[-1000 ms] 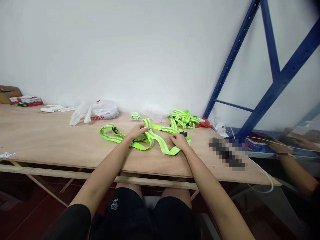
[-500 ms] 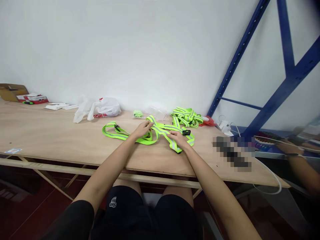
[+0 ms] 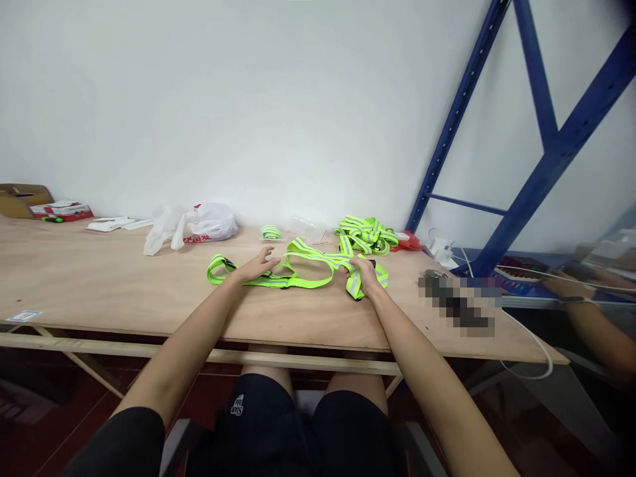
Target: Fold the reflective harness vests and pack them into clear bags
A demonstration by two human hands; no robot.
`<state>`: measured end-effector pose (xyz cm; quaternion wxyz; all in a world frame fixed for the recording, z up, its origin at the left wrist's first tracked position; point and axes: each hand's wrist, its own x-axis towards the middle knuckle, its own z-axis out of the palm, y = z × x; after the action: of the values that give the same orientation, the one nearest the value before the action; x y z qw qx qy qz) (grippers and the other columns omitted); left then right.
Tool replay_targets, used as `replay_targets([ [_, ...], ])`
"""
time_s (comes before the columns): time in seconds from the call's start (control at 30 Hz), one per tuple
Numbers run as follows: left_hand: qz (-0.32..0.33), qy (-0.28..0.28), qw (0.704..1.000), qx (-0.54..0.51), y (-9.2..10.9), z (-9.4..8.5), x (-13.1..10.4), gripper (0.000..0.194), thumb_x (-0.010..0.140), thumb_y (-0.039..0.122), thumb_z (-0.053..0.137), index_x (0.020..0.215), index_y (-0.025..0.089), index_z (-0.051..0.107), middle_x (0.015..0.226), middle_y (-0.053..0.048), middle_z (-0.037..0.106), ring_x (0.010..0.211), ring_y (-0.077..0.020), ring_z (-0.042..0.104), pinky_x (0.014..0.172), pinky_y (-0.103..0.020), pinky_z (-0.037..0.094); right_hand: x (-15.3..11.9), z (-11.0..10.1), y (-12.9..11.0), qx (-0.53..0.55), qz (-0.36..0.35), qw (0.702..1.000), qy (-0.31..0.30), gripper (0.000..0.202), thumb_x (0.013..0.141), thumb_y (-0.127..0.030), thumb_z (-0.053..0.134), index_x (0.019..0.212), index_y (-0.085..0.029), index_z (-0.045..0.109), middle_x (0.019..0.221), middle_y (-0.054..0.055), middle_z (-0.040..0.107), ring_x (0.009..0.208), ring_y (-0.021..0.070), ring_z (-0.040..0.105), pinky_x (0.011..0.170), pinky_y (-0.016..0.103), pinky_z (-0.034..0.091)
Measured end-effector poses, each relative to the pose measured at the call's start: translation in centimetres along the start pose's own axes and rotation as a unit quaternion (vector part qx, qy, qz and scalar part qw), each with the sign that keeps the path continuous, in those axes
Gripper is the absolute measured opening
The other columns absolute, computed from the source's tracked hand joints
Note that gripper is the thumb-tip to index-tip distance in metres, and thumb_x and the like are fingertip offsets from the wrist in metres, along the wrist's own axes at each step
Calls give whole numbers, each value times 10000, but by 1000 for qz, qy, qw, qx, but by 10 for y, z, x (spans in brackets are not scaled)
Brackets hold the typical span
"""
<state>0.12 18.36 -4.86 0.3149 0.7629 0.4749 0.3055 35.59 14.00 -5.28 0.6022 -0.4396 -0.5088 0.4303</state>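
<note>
Running left to right across the centre of the frame, the fluorescent reflective strap harness (image 3: 311,283) lay on the wooden counter (image 3: 298,324), its long axis roughly level, with a loop at the left end and folded webbing at the right angled toward the frame's lower edge. Left of centre sat a white plastic bag (image 3: 213,222), its contents hidden; at the far left edge stood a cardboard box (image 3: 22,201), its contents unclear, near a red-and-white box (image 3: 64,212). A clear plastic bag (image 3: 308,229) lay above the harness, between a rolled strap (image 3: 271,232) and a tangled pile of straps (image 3: 365,235). The left grip (image 3: 261,263) was open, fingers parted, beside the left loop, contact uncertain; the right grip (image 3: 365,275) was closed around the folded webbing.
</note>
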Motion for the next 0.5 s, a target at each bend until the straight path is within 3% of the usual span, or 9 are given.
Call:
replay_targets([
  [0.07,-9,-34,999,27,-6,-9,-10,921,803,758,536,1520,225,312,1615,-150,304,1409,-328,427,1105,-408,408,1,0,2,-4,10,1000,-3,182,657,-364,608,572,-210,563,547,17,605,498,168,506,501,311,410],
  [0.17,16,-72,992,102,-16,-24,-23,848,764,753,589,1418,221,500,1527,-124,465,1392,-331,442,1157,-423,334,0,0,6,-15,25,1000,-11,178,650,-369,619,580,-211,576,548,19,612,505,176,521,492,309,418],
  [0.27,54,-75,987,130,-26,-38,-31,693,747,721,620,1225,221,668,1429,-101,577,1351,-330,481,1164,-417,316,-1,0,9,-30,33,999,-17,187,647,-389,628,586,-219,580,554,19,610,505,183,531,486,313,426],
  [0.37,45,-21,993,110,-36,-47,-33,566,770,675,602,1085,221,724,1304,-83,669,1263,-308,558,1110,-375,384,-1,1,12,-51,26,998,-21,220,653,-422,629,569,-225,575,565,26,608,515,186,533,492,320,439],
  [0.5,-31,118,987,108,-45,-54,-26,431,820,569,547,986,202,702,1100,-78,742,1078,-287,651,998,-362,465,1,0,15,-94,2,995,-29,241,664,-437,613,549,-229,569,571,30,611,543,194,540,511,324,455],
])
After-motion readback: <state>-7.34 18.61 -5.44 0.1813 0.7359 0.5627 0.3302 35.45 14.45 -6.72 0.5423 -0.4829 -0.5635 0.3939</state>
